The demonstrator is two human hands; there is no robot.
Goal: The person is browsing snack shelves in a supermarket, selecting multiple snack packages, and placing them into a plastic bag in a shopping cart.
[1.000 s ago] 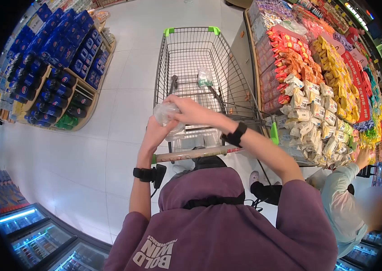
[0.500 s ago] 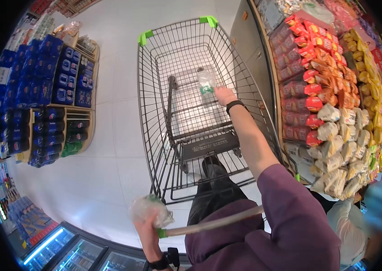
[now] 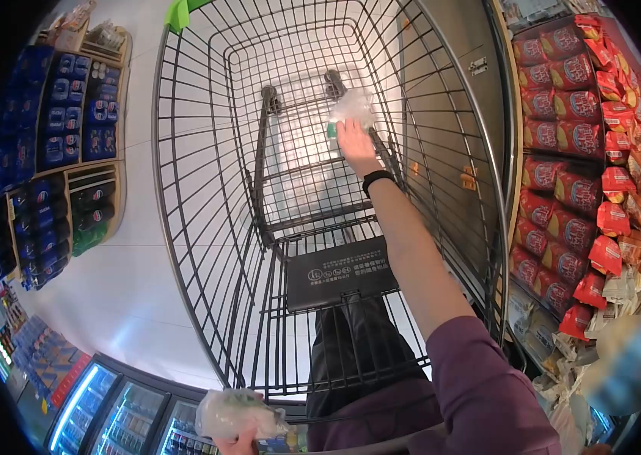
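A black wire shopping cart (image 3: 298, 220) with green corner pieces stands in front of me. My right hand (image 3: 356, 142) reaches down inside its basket, fingers closed on a clear plastic bag (image 3: 353, 106) with a bit of green. Below that hand lies the wire mesh of the basket. My left hand (image 3: 238, 442) is at the bottom, left of the cart's near end, and closed around another clear bag (image 3: 235, 413) with whitish and green contents. What exactly either bag contains cannot be made out.
Shelves of blue drink packs (image 3: 62, 125) stand on the left. Red snack bags (image 3: 563, 136) fill a shelf close to the cart's right side. Glass-door coolers (image 3: 127, 417) are at the lower left. A blurred round shape is at the lower right.
The cart now appears larger and nearer. My right hand has moved slightly left and up, still with its bag. My left hand and its bag are lower in view.
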